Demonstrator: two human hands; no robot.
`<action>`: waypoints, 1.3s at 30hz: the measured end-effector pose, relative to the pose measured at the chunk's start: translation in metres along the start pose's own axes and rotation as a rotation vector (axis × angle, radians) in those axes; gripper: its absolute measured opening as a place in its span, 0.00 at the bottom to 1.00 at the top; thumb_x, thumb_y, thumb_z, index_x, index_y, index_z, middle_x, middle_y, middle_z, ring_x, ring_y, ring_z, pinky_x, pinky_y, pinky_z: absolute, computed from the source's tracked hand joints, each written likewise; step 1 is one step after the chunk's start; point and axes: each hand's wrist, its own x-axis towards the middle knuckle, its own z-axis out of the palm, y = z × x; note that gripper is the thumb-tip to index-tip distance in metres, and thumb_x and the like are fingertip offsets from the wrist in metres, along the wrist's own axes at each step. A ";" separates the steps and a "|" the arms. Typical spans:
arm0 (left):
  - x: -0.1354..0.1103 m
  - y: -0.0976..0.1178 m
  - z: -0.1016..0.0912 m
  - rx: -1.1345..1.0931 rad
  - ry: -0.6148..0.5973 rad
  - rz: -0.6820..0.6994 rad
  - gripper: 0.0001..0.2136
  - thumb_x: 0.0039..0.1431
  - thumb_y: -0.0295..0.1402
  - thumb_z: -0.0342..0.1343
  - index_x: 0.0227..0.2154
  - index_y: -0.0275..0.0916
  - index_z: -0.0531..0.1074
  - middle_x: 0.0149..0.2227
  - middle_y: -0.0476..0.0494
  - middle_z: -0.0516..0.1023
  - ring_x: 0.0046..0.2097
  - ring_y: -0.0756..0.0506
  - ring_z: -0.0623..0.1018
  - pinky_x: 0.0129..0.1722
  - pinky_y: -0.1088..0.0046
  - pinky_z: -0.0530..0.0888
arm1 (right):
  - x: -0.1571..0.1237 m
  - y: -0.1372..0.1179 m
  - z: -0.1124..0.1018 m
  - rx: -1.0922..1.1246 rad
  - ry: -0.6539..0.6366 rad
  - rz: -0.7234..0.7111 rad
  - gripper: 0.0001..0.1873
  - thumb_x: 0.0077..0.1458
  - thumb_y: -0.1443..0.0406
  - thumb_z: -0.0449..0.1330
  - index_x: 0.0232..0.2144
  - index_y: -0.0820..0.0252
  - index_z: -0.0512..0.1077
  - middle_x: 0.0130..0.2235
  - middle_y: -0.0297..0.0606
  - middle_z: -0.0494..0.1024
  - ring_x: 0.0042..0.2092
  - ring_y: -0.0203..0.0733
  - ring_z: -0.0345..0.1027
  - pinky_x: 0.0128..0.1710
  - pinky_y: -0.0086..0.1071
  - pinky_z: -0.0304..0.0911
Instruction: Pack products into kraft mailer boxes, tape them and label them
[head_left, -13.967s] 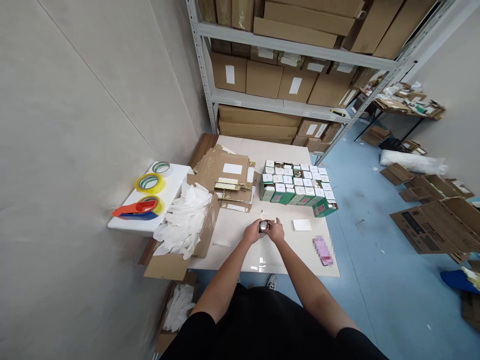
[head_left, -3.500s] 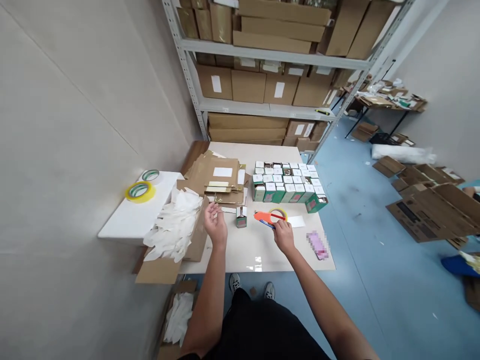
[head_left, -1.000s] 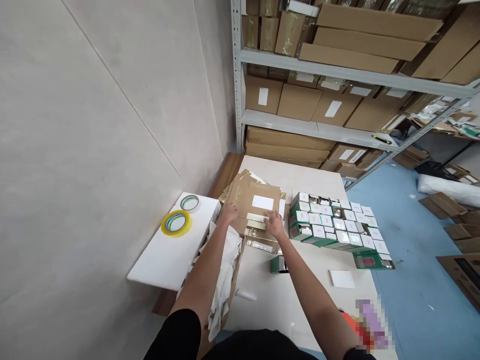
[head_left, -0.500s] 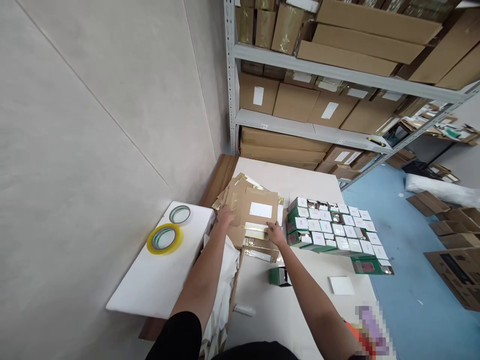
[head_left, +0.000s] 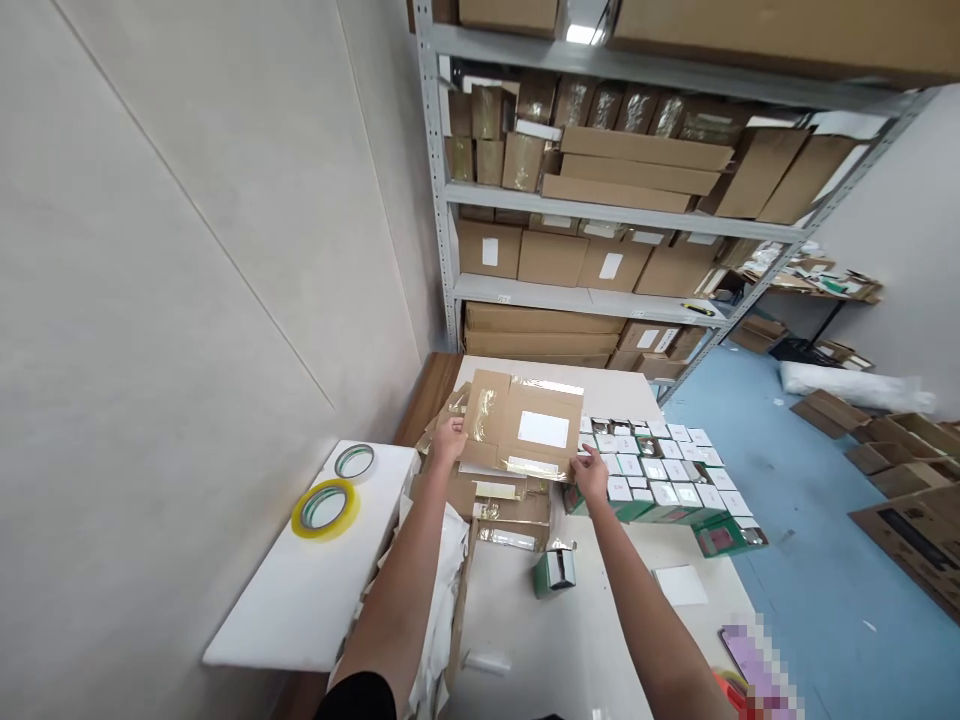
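2 tape rolls (head_left: 348,520) sit left of the left fingers (head_left: 453,432), which clasp 1 end of a flattened cardboard box (head_left: 505,428) held above the desk (head_left: 517,612); the right fingers (head_left: 587,463) pinch its opposite lower corner, white-topped boxes (head_left: 655,469) ranked in rows to their right.

Matt cardboard sheet (head_left: 508,425), glossy tape (head_left: 486,410)

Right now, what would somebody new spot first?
Probably the flat cardboard held between the left hand and right hand, mid-picture. Then maybe the yellow tape roll on the white board, at left, and the green-and-white boxes to the cardboard's right.
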 end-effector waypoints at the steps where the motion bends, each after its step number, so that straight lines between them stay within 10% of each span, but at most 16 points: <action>1: -0.006 0.010 0.000 -0.034 0.004 0.014 0.15 0.50 0.24 0.64 0.42 0.39 0.79 0.41 0.43 0.85 0.43 0.45 0.83 0.45 0.71 0.76 | 0.001 -0.003 -0.012 0.037 0.006 0.004 0.30 0.46 0.56 0.60 0.51 0.64 0.77 0.34 0.41 0.84 0.38 0.51 0.80 0.43 0.42 0.73; 9: -0.085 0.084 0.016 -0.206 0.029 0.160 0.14 0.49 0.23 0.62 0.41 0.37 0.77 0.38 0.43 0.82 0.39 0.46 0.81 0.46 0.69 0.77 | -0.008 0.002 -0.112 0.316 0.055 -0.063 0.28 0.44 0.52 0.64 0.45 0.63 0.78 0.30 0.38 0.81 0.32 0.47 0.76 0.36 0.40 0.72; 17: -0.211 0.104 0.064 -0.199 0.105 0.249 0.21 0.51 0.29 0.61 0.50 0.41 0.75 0.35 0.47 0.79 0.36 0.46 0.80 0.43 0.68 0.77 | -0.061 0.046 -0.212 0.289 0.083 -0.089 0.24 0.44 0.53 0.64 0.41 0.60 0.77 0.35 0.40 0.82 0.32 0.45 0.74 0.34 0.39 0.73; 29: -0.382 0.023 0.136 -0.144 0.200 0.065 0.19 0.50 0.31 0.64 0.47 0.40 0.73 0.40 0.42 0.81 0.42 0.42 0.82 0.47 0.63 0.80 | -0.175 0.154 -0.283 0.162 -0.040 0.055 0.24 0.47 0.54 0.60 0.46 0.56 0.75 0.33 0.37 0.80 0.35 0.48 0.76 0.38 0.40 0.73; 39: -0.437 -0.054 0.158 -0.341 0.191 -0.102 0.29 0.45 0.27 0.69 0.53 0.41 0.69 0.51 0.38 0.77 0.55 0.39 0.78 0.56 0.58 0.75 | -0.225 0.228 -0.261 0.190 -0.192 0.034 0.32 0.51 0.54 0.60 0.58 0.55 0.69 0.56 0.46 0.79 0.58 0.54 0.73 0.55 0.46 0.70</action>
